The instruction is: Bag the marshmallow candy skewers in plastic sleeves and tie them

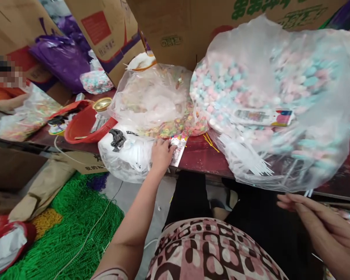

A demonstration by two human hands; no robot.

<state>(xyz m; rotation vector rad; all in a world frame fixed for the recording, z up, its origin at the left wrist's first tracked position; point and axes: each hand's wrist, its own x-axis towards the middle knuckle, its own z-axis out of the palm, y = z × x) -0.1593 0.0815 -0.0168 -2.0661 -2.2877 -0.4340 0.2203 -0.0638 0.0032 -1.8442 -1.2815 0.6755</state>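
My left hand point(162, 155) reaches to the table's front edge, with fingers bent and the thumb at the left edge of a small printed card point(179, 151). A clear plastic bag of white strips point(134, 151) lies against that hand on its left. My right hand point(323, 229) is off the table at the lower right, fingers stretched out with nothing visible in them. Above it sits a big clear bag of pink, blue and white pompoms point(230, 81). A printed header card point(262, 116) and white ties point(245, 153) rest on this bag.
A clear bag of small colourful pieces point(169, 128) stands behind my left hand. Left of it are a red basin point(87, 128) and a gold bowl point(102, 104). Cardboard boxes point(175, 35) line the back. Green cords point(76, 221) cover the floor. Another person point(8, 85) sits far left.
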